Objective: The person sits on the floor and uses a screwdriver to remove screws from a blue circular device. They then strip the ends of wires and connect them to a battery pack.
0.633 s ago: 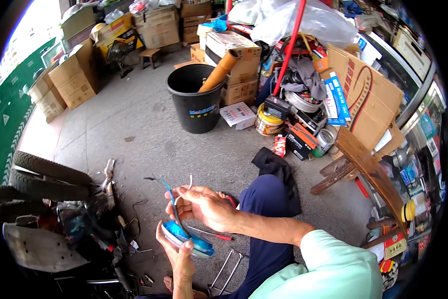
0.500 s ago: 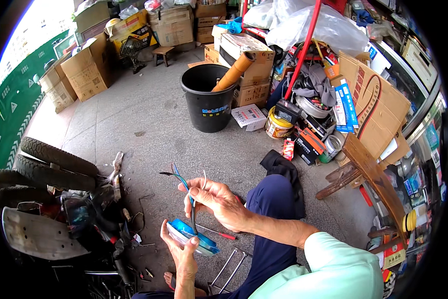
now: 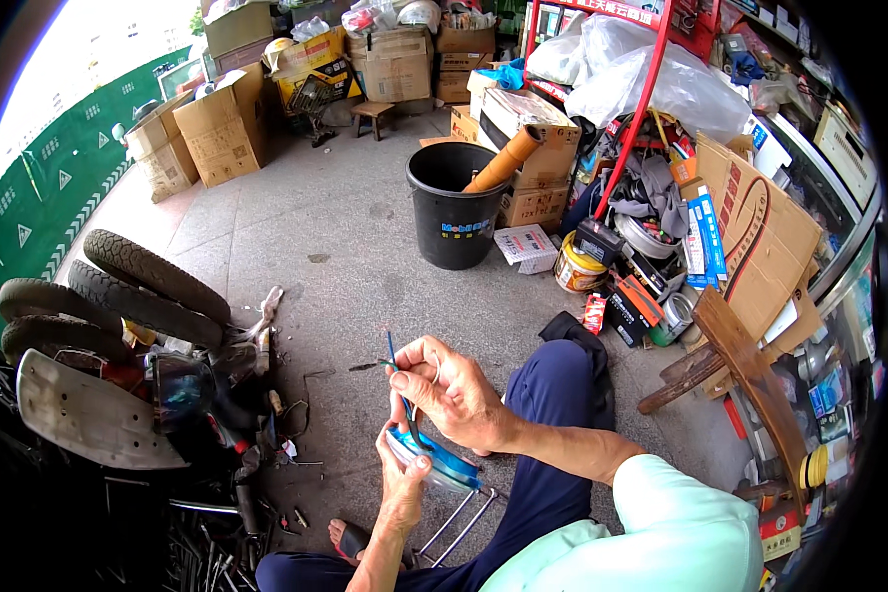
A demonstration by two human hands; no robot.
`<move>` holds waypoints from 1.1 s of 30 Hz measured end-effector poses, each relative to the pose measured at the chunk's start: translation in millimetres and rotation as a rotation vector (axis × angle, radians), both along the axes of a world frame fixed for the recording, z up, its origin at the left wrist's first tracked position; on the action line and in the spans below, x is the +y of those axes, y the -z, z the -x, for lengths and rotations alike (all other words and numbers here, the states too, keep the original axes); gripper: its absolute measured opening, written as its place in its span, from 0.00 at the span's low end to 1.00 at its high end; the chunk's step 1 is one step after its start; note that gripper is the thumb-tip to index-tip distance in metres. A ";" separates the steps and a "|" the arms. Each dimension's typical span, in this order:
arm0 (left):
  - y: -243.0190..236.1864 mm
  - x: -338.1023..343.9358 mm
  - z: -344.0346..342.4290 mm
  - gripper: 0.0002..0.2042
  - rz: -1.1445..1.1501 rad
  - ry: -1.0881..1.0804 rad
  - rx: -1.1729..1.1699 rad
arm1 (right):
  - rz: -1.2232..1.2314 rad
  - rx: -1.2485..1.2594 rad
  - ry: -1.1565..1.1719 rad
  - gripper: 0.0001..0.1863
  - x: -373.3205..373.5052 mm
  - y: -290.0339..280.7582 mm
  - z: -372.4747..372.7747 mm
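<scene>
My left hand (image 3: 400, 493) grips a curved piece of blue and clear plastic (image 3: 452, 468) by its left end. A dark cable (image 3: 412, 430) rises from this piece into my right hand (image 3: 456, 399). Thumb and fingers of that hand pinch thin wires (image 3: 390, 347) near their free ends; a blue end points up and a black one sticks out to the left. My fingers hide where the wires split from the cable. The two hands are close together, the right just above the left.
A U-shaped metal rod (image 3: 466, 523) lies below my hands, near a sandaled foot (image 3: 349, 539). To the left are stacked tyres (image 3: 157, 281) and a metal plate (image 3: 88, 409). Ahead stands a black bucket (image 3: 454, 217); a wooden bench (image 3: 755, 370) is at right.
The view has swung, so the surroundings sit farther right. My right hand has come down closer to the left one. A white wire that stood up beside it is no longer clearly visible.
</scene>
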State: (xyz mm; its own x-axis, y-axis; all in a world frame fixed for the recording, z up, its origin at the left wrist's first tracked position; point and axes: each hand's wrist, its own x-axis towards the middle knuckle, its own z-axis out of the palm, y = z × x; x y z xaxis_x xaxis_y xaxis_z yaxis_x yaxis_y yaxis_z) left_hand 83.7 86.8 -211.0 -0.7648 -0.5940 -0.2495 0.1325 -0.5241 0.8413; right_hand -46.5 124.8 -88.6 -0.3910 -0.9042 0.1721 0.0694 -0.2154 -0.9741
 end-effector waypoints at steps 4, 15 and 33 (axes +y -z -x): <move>-0.6 8.3 -2.8 0.60 0.128 -0.012 -0.030 | 0.014 -0.098 0.007 0.09 8.9 -2.6 -5.2; -31.7 4.7 -14.4 0.34 0.560 -0.161 -0.377 | 0.099 -0.601 0.106 0.09 9.8 8.4 63.5; 13.1 -74.3 50.4 0.17 0.613 0.626 -0.552 | -0.129 -0.988 0.430 0.08 18.7 59.5 149.7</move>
State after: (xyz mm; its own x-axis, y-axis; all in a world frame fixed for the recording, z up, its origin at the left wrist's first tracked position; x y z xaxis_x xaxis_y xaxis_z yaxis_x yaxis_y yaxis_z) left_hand 33.3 12.5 -224.1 -0.8514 -0.2724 -0.4483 -0.5016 0.1726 0.8477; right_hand -196.3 143.5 -148.1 -0.5933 -0.6469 -0.4790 0.7783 -0.3094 -0.5463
